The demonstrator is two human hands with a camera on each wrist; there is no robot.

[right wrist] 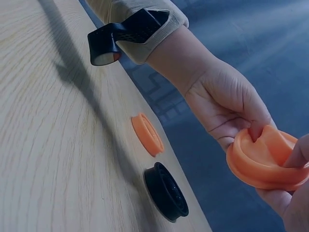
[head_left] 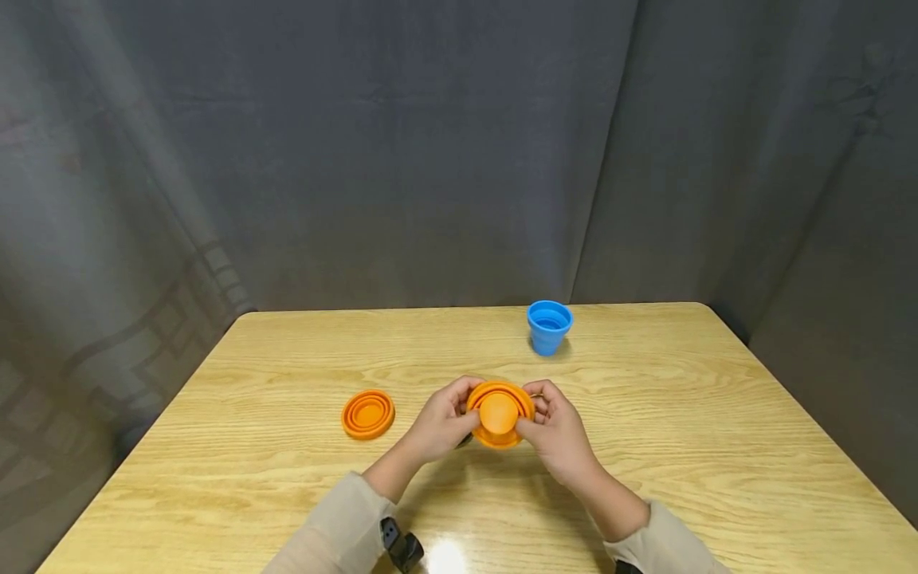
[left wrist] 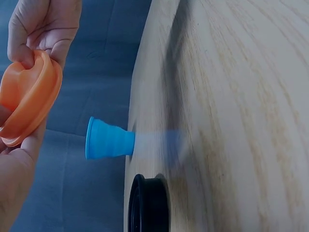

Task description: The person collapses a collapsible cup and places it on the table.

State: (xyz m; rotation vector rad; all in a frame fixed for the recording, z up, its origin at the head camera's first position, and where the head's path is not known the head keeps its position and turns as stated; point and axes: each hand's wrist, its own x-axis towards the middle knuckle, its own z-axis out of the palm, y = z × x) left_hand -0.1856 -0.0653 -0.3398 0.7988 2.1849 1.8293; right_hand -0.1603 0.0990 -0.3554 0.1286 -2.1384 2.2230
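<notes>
Holding an orange cup [head_left: 498, 413] two-handed above a wooden table [head_left: 717, 446]

Keeps the orange cup off the tabletop, at the near middle of the scene, partly folded into rings and tilted to turn its round centre toward the person. Grips the left side of the rim with the left hand [head_left: 446, 418], with thumb in front and fingers curled behind. Grips the right side likewise with the right hand [head_left: 562, 438], with thumb against the centre and fingers bent round the back.

Shows, on the table to the left, a flat orange cup [head_left: 369, 413], well apart from the left hand. Has a black ringed disc [right wrist: 166, 191] lying near that, mostly hidden by the left hand in the head view. Includes, at the far side right of middle, a blue cup [head_left: 547, 335] standing upright, mouth up. Wears beige sleeves [head_left: 343, 518], with a black mount [head_left: 402, 546] at the left cuff. Includes a grey curtain [head_left: 402, 159] beyond the far edge
</notes>
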